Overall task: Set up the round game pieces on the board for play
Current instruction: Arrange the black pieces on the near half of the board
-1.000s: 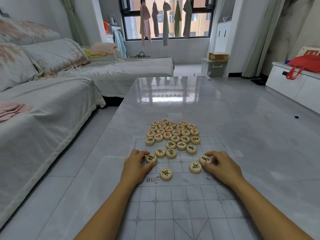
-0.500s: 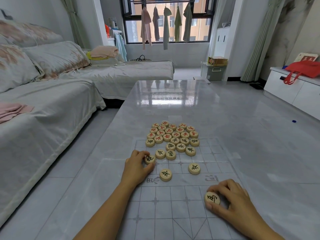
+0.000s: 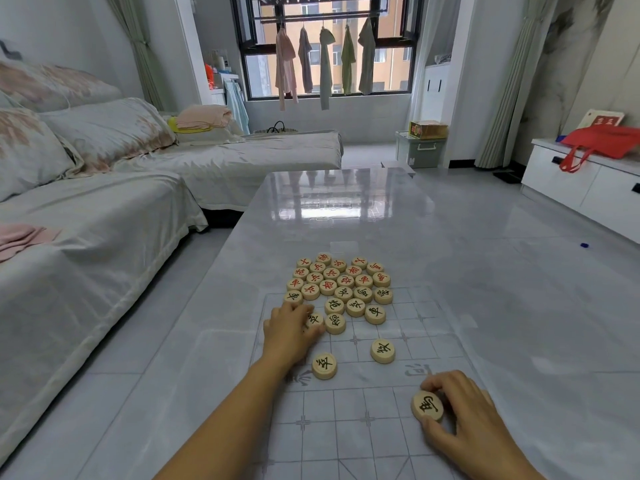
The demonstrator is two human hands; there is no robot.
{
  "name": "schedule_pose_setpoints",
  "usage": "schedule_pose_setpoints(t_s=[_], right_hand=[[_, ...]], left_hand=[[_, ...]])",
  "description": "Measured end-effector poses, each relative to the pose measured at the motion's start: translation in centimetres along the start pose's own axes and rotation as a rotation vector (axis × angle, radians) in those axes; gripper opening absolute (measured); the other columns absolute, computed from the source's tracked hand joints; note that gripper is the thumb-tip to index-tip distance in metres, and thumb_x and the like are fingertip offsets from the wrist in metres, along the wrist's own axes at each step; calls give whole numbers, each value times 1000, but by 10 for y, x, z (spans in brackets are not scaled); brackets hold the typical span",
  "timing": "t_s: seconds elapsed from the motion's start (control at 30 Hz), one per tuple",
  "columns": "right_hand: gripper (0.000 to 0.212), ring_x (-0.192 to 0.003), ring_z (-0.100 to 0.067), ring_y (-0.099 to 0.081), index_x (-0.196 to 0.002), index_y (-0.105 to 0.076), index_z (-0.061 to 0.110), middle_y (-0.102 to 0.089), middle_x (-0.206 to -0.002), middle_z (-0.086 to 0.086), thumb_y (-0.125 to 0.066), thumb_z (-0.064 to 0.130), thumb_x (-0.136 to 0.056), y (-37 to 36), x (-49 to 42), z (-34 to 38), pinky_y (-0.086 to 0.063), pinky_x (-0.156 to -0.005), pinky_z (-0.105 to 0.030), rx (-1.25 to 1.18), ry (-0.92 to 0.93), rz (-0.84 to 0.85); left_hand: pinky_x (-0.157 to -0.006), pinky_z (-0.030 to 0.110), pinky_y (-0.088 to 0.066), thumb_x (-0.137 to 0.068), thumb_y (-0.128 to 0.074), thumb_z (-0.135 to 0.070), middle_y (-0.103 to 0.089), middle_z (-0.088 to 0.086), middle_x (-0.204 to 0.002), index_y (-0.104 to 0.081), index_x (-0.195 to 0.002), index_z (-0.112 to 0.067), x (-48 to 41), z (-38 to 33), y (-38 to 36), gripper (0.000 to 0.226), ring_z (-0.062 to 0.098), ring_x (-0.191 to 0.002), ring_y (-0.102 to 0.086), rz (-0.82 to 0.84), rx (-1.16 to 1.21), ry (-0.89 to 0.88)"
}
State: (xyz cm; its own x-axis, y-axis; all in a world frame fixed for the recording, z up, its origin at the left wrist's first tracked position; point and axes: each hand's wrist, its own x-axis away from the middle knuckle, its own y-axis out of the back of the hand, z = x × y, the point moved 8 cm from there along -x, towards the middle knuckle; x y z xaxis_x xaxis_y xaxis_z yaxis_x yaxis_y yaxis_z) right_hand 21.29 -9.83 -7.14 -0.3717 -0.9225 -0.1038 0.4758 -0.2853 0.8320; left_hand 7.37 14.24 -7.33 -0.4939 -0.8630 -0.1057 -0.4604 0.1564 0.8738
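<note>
A thin clear board [image 3: 349, 445] with a printed grid lies on the glossy table. Round wooden pieces with red or black characters sit bunched in a cluster [image 3: 341, 284] at the board's far end. Two black-marked pieces lie apart near the middle line, one at the left [image 3: 324, 365] and one at the right [image 3: 382, 350]. My right hand [image 3: 464, 424] pinches a black-marked piece [image 3: 427, 406] on the near half of the grid. My left hand [image 3: 289, 332] rests at the cluster's near-left corner, fingertips on a black-marked piece [image 3: 314, 319]; the piece it held earlier is hidden.
The grey marble-look table [image 3: 519, 323] stretches far ahead and to the right. A covered sofa [image 3: 86, 237] runs along the left side. A white cabinet [image 3: 588, 188] with a red bag stands at the right, and a storage box [image 3: 420, 147] sits under the window.
My right hand carried a black-marked piece from beside the cluster down to the near right part of the grid. My left hand shifted slightly forward onto the neighbouring piece.
</note>
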Motion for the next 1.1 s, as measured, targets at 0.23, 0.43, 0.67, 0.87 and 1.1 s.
schedule_pose_setpoints(t_s=[0.23, 0.43, 0.67, 0.87, 1.1], right_hand=[[31, -96, 8, -43, -93, -40, 48, -45, -102, 23, -65, 45, -74, 1, -3, 1, -25, -83, -10, 13, 6, 18], [31, -99, 12, -37, -98, -39, 52, -39, -108, 27, -62, 45, -77, 3, -4, 4, -22, -84, -7, 32, 19, 9], [33, -97, 17, -34, -99, -38, 54, -37, -107, 30, -61, 48, -76, 3, -4, 2, -22, -83, -5, 23, 26, 2], [32, -100, 7, -42, -95, -40, 52, -41, -102, 28, -63, 41, -77, 1, -2, 1, -26, -86, -13, -1, 27, -17], [33, -98, 4, -45, -99, -42, 49, -46, -101, 23, -65, 36, -79, 1, 2, 1, -27, -85, -18, -18, 35, -51]], left_hand=[[-98, 35, -30, -85, -57, -42, -48, -1, -134, -53, -123, -24, 2, 5, 0, 42, 20, -122, -39, -57, 95, -28], [-115, 41, -15, -93, -43, -41, -27, -3, -153, -39, -137, -27, -10, -70, -21, 46, 17, -141, -19, 89, -82, -394], [-111, 57, 18, -92, -18, -61, 5, -9, -158, -8, -145, -38, -24, -105, -73, 60, 21, -144, 16, 466, -271, -375], [-114, 53, 14, -91, -18, -62, 3, -12, -157, -6, -145, -39, 23, -92, -64, 60, 16, -145, 12, 490, -268, -449], [-114, 47, 17, -91, -24, -61, 3, -14, -157, -6, -145, -40, 83, -84, -49, 61, 10, -144, 13, 429, -201, -478]])
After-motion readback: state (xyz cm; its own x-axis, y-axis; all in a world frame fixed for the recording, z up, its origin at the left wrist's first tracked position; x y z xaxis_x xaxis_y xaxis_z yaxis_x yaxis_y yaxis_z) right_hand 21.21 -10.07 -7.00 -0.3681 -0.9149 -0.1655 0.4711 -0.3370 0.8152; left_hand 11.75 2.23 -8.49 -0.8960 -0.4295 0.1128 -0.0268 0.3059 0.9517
